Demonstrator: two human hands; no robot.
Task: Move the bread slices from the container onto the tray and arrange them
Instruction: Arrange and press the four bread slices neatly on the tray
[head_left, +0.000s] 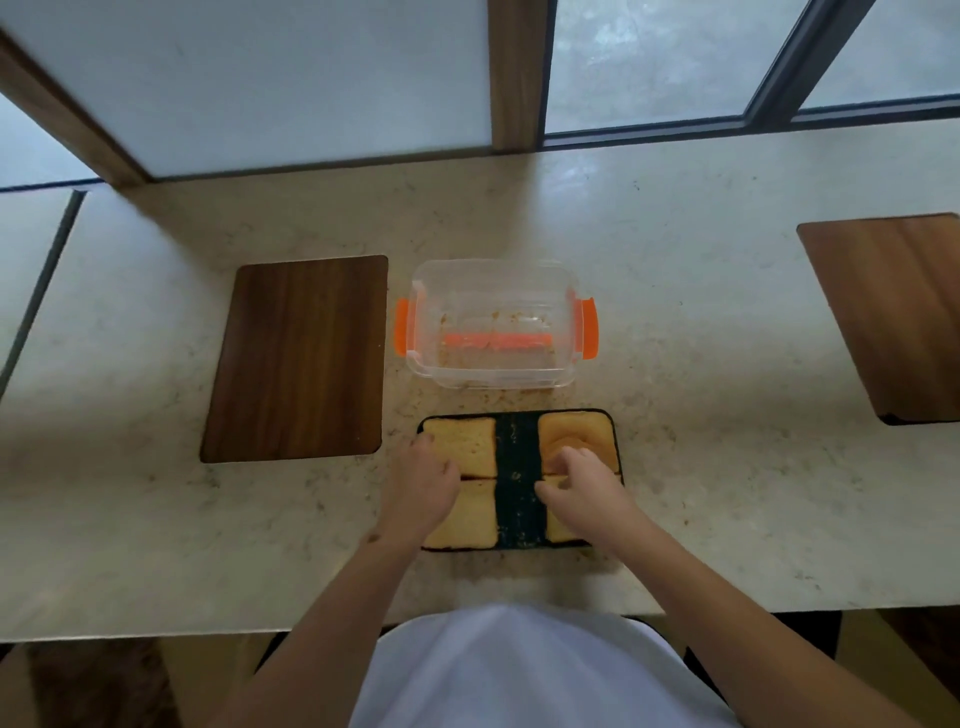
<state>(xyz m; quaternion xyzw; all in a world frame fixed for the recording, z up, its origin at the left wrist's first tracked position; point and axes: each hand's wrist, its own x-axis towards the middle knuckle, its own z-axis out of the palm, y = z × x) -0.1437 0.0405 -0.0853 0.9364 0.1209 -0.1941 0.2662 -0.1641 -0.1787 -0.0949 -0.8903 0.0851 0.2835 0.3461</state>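
Observation:
A dark tray (517, 483) lies at the counter's near edge with several toasted bread slices on it in two columns, a bare dark strip between them. The far-left slice (462, 441) and far-right slice (576, 434) show most clearly. My left hand (426, 483) rests on the left column where its two slices meet, fingers curled on the bread. My right hand (582, 480) presses its fingertips on the right column at the seam and hides most of the near-right slice (558, 527). Behind the tray, the clear container (493, 325) with orange clips holds only crumbs.
A dark wooden board (296, 358) lies left of the container and another wooden board (888, 312) lies at the far right. Crumbs are scattered between container and tray. Frosted window panels rise behind the counter. My white shirt fills the bottom of the view.

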